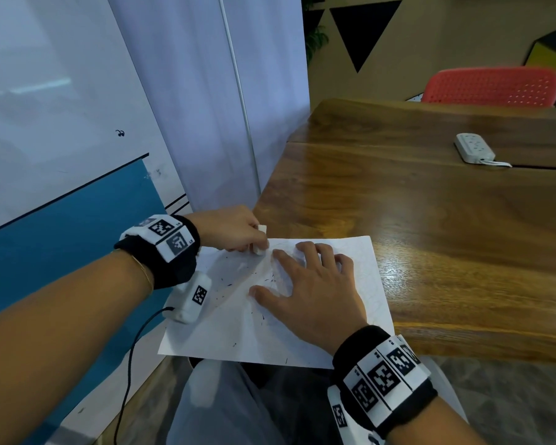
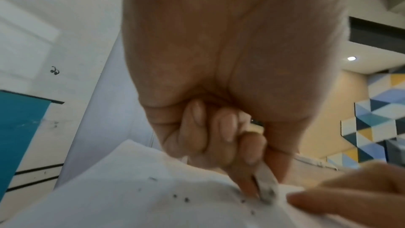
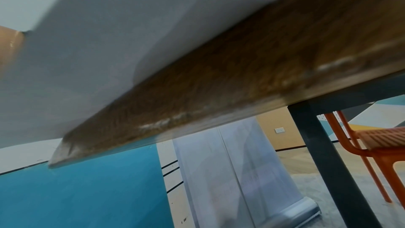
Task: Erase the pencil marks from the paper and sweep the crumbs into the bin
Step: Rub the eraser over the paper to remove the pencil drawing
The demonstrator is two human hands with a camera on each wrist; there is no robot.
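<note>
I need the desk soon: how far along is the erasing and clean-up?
Partly done. Dark crumbs already litter the paper, so some rubbing is behind. In hand: the left hand grips the eraser against the sheet while the right hand presses it flat. Left: faint lines near the right edge, and sweeping; no bin is clearly visible.

The left hand, at the centre of the head view, is curled into a fist, its fingers pinching a white eraser whose tip touches the paper. Just right of it, the right hand lies palm down, fingers spread flat. Both forearms reach in from the lower corners
</note>
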